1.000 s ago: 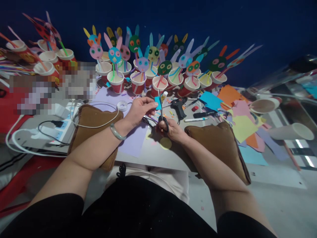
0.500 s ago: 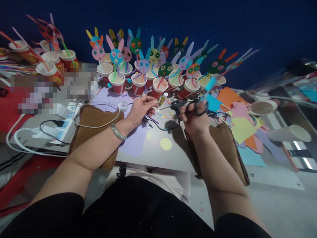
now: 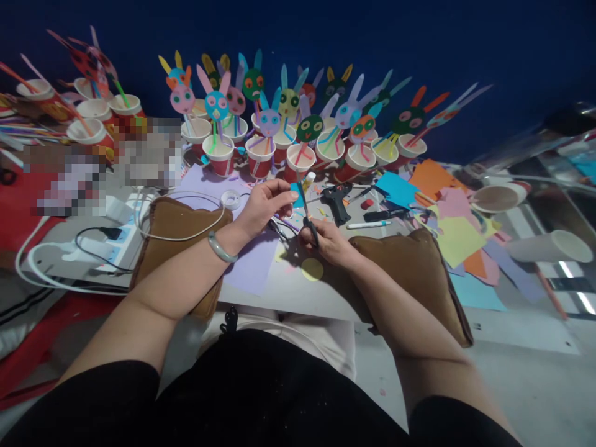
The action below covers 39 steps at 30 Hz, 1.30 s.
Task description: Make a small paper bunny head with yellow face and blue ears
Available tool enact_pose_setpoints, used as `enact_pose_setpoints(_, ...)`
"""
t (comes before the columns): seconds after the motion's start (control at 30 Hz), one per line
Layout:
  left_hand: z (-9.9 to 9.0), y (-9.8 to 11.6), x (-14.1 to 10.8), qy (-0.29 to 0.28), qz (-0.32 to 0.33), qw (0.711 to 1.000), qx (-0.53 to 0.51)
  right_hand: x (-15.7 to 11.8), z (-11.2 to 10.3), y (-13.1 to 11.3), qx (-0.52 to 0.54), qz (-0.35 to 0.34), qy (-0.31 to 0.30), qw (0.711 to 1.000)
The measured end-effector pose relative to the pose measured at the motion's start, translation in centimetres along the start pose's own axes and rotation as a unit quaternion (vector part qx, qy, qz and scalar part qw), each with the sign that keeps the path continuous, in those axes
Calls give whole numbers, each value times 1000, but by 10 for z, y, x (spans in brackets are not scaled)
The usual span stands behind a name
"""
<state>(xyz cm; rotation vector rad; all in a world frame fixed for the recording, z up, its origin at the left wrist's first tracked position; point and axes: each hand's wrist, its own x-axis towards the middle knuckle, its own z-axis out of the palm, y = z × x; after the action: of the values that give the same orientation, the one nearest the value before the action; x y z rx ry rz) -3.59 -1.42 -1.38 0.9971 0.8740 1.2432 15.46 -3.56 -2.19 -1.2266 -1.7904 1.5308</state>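
Left hand [image 3: 265, 208]: raised over the table [image 3: 288, 292], fingers pinched on a small blue scrap [image 3: 295, 202] of paper; a pale bangle [image 3: 220, 248] is worn at the wrist.

Right hand [image 3: 326, 241]: closed through the handles of black scissors [image 3: 307, 214], blades pointed up and away, laid against the scrap. Whether the blades are parted cannot be told.

Scrap: held in the air between both hands, above a lilac sheet [image 3: 254, 264] and just left of a glue stick [image 3: 307, 182].

Yellow disc [image 3: 311, 269]: flat on the table, just below the right hand.

Cushions: one brown pad [image 3: 179, 239] under the left forearm, another [image 3: 419, 279] under the right.

Glue gun [image 3: 336, 202], black: lying beyond the scissors. A marker [image 3: 367, 225] is set to its right.

Tape roll [image 3: 230, 199]: beside the left hand.

Red cups [image 3: 261, 158] with paper rabbit figures: ranked along the far edge.

Coloured sheets [image 3: 447, 211]: heaped at right.

White cable [image 3: 181, 236]: draped across the left pad.
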Motion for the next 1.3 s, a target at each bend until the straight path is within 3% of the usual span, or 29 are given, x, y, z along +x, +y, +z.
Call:
enact_pose_setpoints(0.2,-1,-4,1,-11,29,1000,0,0,3,5,-1,3,-3,1000)
enact_pose_setpoints(0.6,0,-2,1,-5,25,1000,-12,0,7,5,28,5,-10,1000)
enact_pose_setpoints(0.67,0,-1,0,4,19,1000,-14,1,-1,2,51,-13,32,998)
enact_pose_setpoints(0.73,1,0,1,15,12,1000,-20,3,-16,0,129,-63,131,981)
enact_pose_setpoints(0.8,2,1,2,27,0,999,-30,5,-36,-1,262,-119,226,931)
enact_pose_setpoints(0.83,3,1,3,34,-9,999,-35,5,-45,-2,316,-139,248,905)
enact_pose_setpoints(0.9,3,0,5,47,-28,998,-38,7,-55,-2,365,-146,245,886)
enact_pose_setpoints(0.97,4,0,5,53,-39,997,-36,8,-53,0,364,-131,223,895)
enact_pose_setpoints(1.07,4,-1,4,47,-40,997,-36,8,-32,5,292,-81,164,939)
enact_pose_setpoints(1.17,3,-2,3,37,-35,998,-37,6,-13,7,123,-70,113,984)
enact_pose_setpoints(1.3,1,-3,4,42,-10,999,-34,1,-12,4,-35,-53,60,996)
